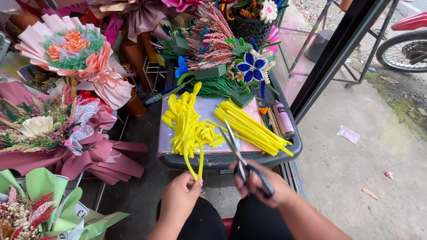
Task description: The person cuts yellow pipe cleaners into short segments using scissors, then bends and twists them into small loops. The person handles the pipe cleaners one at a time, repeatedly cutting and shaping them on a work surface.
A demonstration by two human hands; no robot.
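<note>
Lower centre of frame: left hand (180, 195) closed, pinching a bent yellow pipe cleaner (196, 156) by both lower ends, the loop standing upward. Right hand (260, 184) closed through the handles of scissors (238, 153), blades slightly parted and pointing up-left, tips over the tray edge. Dark tray (231, 159) at centre holds a tangled yellow heap (187, 122) on its left and a straight yellow bundle (251, 129) on its right. Blue-and-white pipe-cleaner flower (251, 66) stands behind. Wrapped bouquets (75, 53) fill the left of frame.
</note>
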